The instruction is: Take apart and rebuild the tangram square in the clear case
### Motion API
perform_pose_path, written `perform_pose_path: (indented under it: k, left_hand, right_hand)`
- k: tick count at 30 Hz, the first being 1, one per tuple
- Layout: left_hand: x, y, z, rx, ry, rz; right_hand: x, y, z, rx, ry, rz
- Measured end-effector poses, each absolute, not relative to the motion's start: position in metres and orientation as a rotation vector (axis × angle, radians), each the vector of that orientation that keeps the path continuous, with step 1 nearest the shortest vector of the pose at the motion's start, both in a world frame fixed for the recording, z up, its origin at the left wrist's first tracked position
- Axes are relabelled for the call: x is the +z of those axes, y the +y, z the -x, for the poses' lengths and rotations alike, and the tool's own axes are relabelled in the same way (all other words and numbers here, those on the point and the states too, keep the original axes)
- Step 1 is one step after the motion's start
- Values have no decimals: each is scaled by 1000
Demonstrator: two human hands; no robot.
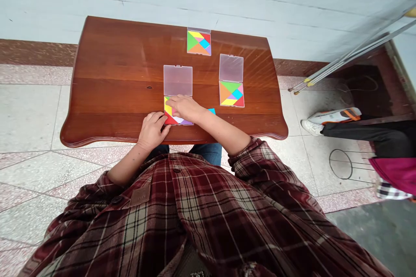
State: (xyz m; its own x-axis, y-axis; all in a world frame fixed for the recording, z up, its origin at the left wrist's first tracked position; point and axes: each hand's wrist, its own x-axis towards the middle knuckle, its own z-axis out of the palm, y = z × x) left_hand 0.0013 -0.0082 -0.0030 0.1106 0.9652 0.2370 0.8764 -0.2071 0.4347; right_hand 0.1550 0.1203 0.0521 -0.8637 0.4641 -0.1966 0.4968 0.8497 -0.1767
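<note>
Plastic tangram case (pixel 177 80) under R hand (pixel 183 108), L hand (pixel 151 131) at its edge.

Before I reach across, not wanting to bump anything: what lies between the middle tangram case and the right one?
The head view shows a blue tangram piece on the wooden table, beside the right forearm; otherwise bare wood.

The tangram puzzle (pixel 199 42) at the far end of the table (pixel 110 60) shows green, yellow, red, orange, blue and purple pieces, the table is glossy reddish-brown wood grain, and the shirt (pixel 201 216) is maroon plaid crossed with cream and dark lines.
</note>
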Motion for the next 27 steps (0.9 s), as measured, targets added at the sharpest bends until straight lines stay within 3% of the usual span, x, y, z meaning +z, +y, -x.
perform_pose_path:
  k: [18, 27]
  left_hand:
    - [-4, -10, -2, 720, 1876, -2179]
    - [-4, -7, 1, 718, 1873, -2245]
  right_hand:
    - [7, 132, -170, 188, 3293, -249]
    - [12, 130, -161, 85, 3297, -293]
